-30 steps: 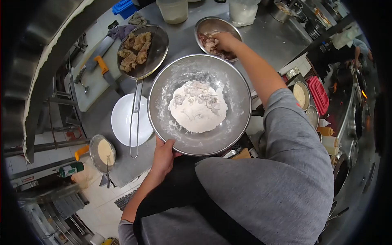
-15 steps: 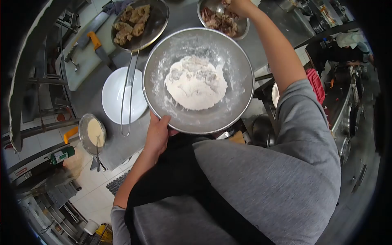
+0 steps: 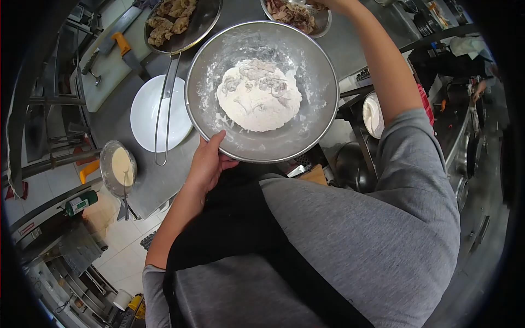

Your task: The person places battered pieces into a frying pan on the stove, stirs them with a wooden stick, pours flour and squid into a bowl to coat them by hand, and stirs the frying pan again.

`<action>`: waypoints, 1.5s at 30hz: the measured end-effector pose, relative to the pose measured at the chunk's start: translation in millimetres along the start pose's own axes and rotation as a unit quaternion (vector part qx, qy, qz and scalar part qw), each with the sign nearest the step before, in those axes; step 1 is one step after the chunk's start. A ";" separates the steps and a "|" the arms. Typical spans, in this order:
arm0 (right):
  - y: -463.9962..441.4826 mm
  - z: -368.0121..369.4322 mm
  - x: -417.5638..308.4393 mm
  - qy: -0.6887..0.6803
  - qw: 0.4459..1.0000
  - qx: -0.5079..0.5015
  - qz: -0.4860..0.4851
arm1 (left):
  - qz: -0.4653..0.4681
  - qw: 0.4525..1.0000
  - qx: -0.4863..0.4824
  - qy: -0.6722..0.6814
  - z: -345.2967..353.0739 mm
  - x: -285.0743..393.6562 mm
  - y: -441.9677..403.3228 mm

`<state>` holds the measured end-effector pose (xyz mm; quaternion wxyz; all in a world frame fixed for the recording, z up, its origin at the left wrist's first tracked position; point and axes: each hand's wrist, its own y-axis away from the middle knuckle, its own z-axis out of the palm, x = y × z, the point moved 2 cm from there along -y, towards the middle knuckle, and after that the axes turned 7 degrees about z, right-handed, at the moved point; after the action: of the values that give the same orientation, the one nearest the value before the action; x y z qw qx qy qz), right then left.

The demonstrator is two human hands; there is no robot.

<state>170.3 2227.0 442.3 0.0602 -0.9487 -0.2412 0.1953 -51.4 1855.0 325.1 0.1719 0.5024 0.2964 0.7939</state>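
Note:
A large steel bowl (image 3: 320, 109) holds a heap of white flour (image 3: 257, 106) with several coated pieces in it. My left hand (image 3: 209, 161) grips the bowl's near left rim, thumb over the edge. At the top edge of the view, my right hand (image 3: 332, 4) is mostly cut off, over the right side of a smaller steel bowl (image 3: 324, 24) with raw meat pieces (image 3: 292, 15); its fingers cannot be made out. Left of the large bowl, a strainer (image 3: 199, 24) holds several coated pieces (image 3: 170, 23), its wire handle lying over a white bowl (image 3: 143, 117).
A cutting board (image 3: 101, 90) with orange-handled knives (image 3: 121, 44) lies at the left. Nearer, a bowl of pale batter (image 3: 121, 167) has a spoon in it. Pans (image 3: 353, 167) stand at the right, below my right arm. Part of another person (image 3: 479, 90) shows far right.
The view has shifted, so the counter items sit higher. My right hand has come up out of the meat bowl toward its far right side. My left hand keeps its hold on the rim.

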 end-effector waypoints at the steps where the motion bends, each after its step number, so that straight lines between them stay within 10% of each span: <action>1: 7.8 -6.0 -9.8 0.001 1.000 0.000 -0.002 | -0.011 1.000 -0.009 0.009 -0.4 0.2 -0.5; 11: 163.3 31.4 -117.4 -0.225 0.838 -0.487 0.101 | 0.002 0.997 -0.037 0.066 -4.2 -3.1 -11.0; 18: 193.3 39.4 -126.5 -0.110 0.931 -0.313 -0.151 | -0.004 0.997 -0.042 0.067 -7.4 -5.8 -12.1; 26: 55.5 24.2 17.7 -0.354 0.911 -0.128 0.170 | 0.010 0.997 -0.034 0.068 -6.3 -9.6 -13.6; 28: 16.0 48.7 55.7 -0.129 0.962 -0.126 0.207 | 0.016 0.997 -0.039 0.068 -5.0 -7.2 -12.5; 34: 5.4 91.3 8.9 0.159 0.953 -0.219 0.140 | 0.032 0.997 0.008 0.068 -3.8 -9.2 -13.3; 45: -17.9 80.7 21.3 0.030 0.958 -0.235 0.160 | 0.030 0.997 0.003 0.076 -2.9 -6.7 -9.8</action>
<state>147.5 2254.6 364.8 -0.1890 -0.9677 -0.1237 0.1120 -51.3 1857.8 313.2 0.1233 0.4502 0.2953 0.8337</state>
